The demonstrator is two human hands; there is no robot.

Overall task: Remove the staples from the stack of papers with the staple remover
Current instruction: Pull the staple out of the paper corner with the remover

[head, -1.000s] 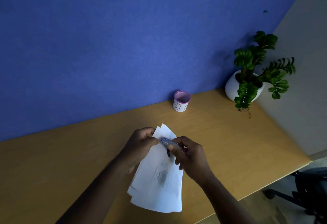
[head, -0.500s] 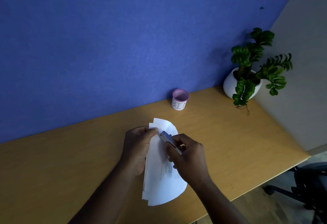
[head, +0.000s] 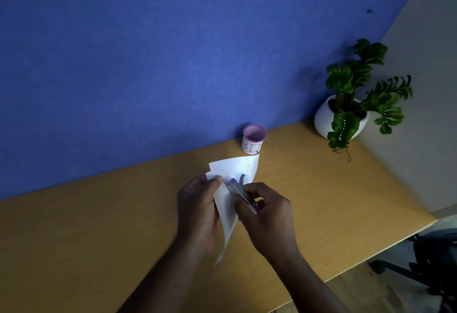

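The left hand (head: pixel 197 209) pinches the papers (head: pixel 230 189) above the desk (head: pixel 99 226), near centre; the right hand (head: pixel 267 216) grips the remover (head: pixel 241 192) against their top corner. Best to slide under the staple, then lever gently.

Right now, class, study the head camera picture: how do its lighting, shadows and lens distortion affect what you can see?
Head view: dim, bluish light, so the hands are dark and the staple remover hard to read; only the papers look bright. A soft shadow falls on the wall beside the plant. The wide-angle lens tilts and bends the desk edge.
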